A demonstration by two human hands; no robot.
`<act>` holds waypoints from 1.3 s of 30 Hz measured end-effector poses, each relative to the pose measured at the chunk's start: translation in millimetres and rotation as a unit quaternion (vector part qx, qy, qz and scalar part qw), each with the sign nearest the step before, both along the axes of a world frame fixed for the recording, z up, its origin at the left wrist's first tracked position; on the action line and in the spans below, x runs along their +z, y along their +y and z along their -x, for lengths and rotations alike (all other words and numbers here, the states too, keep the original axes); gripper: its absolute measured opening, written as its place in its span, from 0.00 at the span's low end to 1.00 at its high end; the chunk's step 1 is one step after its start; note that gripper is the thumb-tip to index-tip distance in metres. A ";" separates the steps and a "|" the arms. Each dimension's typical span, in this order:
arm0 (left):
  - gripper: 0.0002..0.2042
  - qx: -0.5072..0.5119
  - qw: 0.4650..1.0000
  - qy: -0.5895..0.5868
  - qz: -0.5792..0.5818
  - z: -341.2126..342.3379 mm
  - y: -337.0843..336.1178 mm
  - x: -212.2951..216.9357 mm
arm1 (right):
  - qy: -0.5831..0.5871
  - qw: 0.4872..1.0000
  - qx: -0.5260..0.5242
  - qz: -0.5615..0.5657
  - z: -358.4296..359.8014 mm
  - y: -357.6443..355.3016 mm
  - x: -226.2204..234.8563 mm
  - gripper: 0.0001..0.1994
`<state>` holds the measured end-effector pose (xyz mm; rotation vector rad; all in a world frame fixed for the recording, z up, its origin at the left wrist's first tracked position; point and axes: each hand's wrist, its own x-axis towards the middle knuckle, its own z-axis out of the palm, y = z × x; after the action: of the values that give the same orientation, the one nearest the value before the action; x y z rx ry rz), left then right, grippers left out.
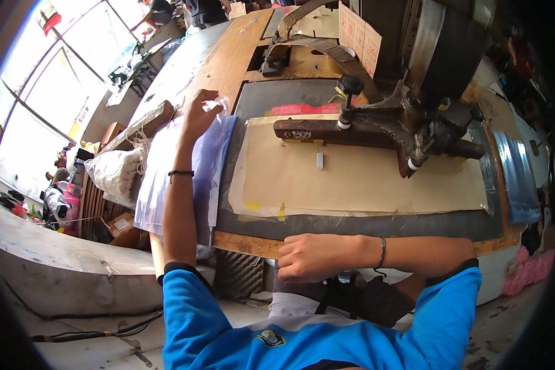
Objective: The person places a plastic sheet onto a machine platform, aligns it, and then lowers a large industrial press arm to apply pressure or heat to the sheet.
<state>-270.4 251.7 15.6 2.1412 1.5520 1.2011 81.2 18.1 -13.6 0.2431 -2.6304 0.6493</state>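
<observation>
My left hand (200, 115) reaches over the far end of a stack of clear bluish plastic sheets (206, 185) at the table's left side. Its fingers are curved, with a gap between thumb and forefinger, and some clear film shows close to the fingertips. At the front edge of the table rests my right hand (301, 258), curled into a loose fist; nothing shows in it. A dark metal press bar (314, 131) hangs over a tan sheet (351, 185) on the worktop. On that sheet, below the bar, lies a small whitish block (319, 161).
The heavy machine arm (413, 117) with a black knob (351, 84) fills the back right. More clear plastic (517, 176) drapes over the right table edge. A white bundle (118, 172) and a wooden beam (157, 120) lie left of the stack. Other people (206, 11) are farther back.
</observation>
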 end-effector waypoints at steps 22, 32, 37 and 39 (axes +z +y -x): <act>0.23 0.021 0.970 0.236 0.048 -25.9 -14.3 0.1 | -0.001 1.000 0.006 0.003 -0.1 0.5 0.8 0.05; 0.22 0.034 0.982 0.181 0.039 -26.1 -39.0 -6.2 | 0.007 1.000 0.022 0.000 1.0 3.8 0.5 0.07; 0.21 0.026 0.978 0.202 0.049 -36.4 -54.1 -2.4 | 0.015 1.000 0.018 -0.006 -1.1 5.1 -3.4 0.07; 0.21 0.027 0.977 0.205 0.048 -41.0 -56.9 0.0 | 0.004 1.000 0.016 -0.009 -2.6 5.0 -1.4 0.07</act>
<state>-229.4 194.8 15.6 2.4015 1.7945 0.7076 83.8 23.2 -15.0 0.2931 -2.6298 0.6347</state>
